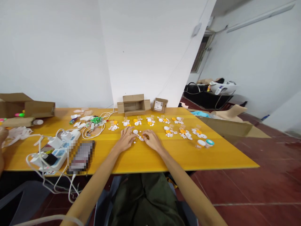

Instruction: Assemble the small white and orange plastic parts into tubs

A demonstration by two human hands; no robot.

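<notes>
1. Left hand [126,139] and right hand [152,140] curl over small white parts [141,138] at frame center; any grip cannot be told.
2. A careless nudge could scatter them.
3. A wide rightward reach could topple lidded jars [201,144], right of center.

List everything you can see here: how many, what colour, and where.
Small parts: many, white and orange, scattered across the table
Table: one, yellowish, centre
Lidded tubs: two, one orange and white, one teal and white, right
Cardboard boxes: three, brown, table's back and far left
Power strips: apparently two, white, front left
Phone: one, dark, blurred out, beside the strips
Cables: several, white, left
Packet: one, green, back left
Plastic bag: one, whitish, far left
Basin: one, white, right background
Walls: several, white, behind
Floor: one, red, right
Another person's hand: one, bare, left edge
Left grip: one, bare, centre, at small parts
Right grip: one, bare, centre, at small parts
</notes>
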